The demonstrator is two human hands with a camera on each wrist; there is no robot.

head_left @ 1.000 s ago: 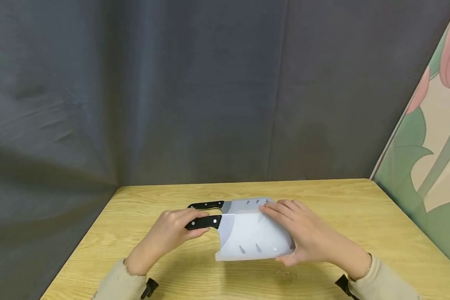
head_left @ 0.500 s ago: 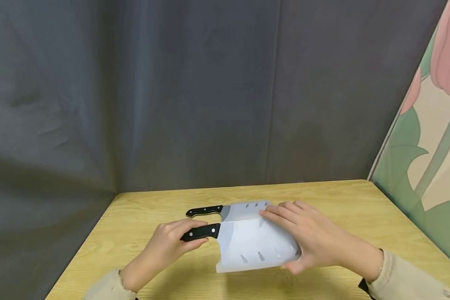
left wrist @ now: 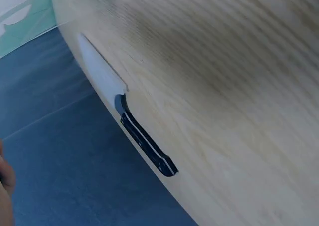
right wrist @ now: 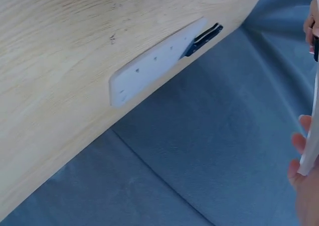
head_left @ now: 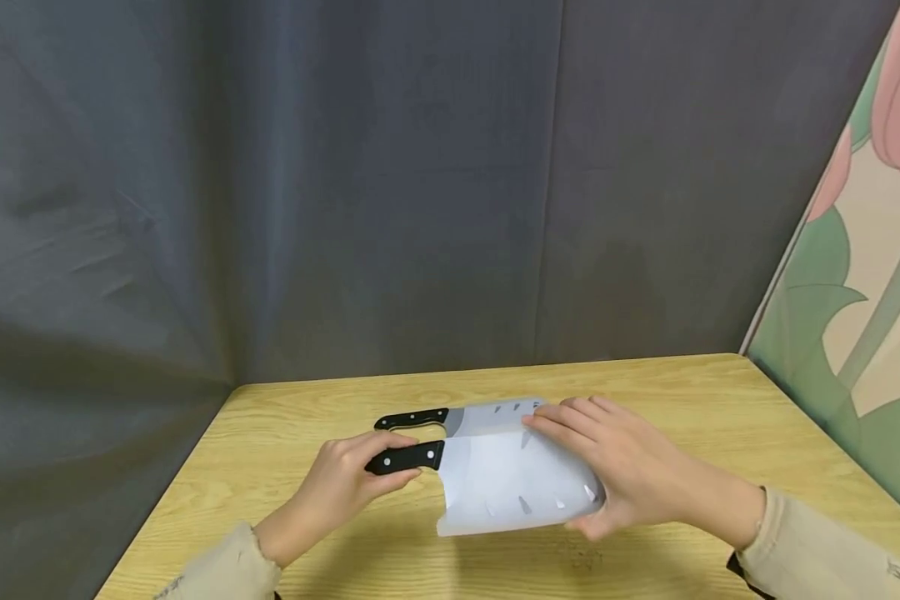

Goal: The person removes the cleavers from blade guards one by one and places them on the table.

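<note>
A cleaver with a black handle [head_left: 412,457] and a white plastic blade sheath [head_left: 513,483] is held just above the wooden table [head_left: 690,400]. My left hand [head_left: 356,475] grips the handle. My right hand [head_left: 618,471] holds the sheath's right end, fingers over its top edge and thumb underneath. A second sheathed cleaver [head_left: 487,415] lies flat on the table right behind, its handle [head_left: 411,418] pointing left. The wrist views show that cleaver lying on the table [left wrist: 144,136] [right wrist: 154,64]. The held sheath's edge [right wrist: 311,146] shows at the right border of the right wrist view.
A dark grey curtain [head_left: 390,183] hangs behind and to the left of the table. A floral panel [head_left: 870,292] leans along the right side. Bare wood lies to both sides of the cleavers and at the near edge.
Both hands keep their hold. The held cleaver and right hand have shifted slightly to the right and toward me; the cleaver behind has not moved.
</note>
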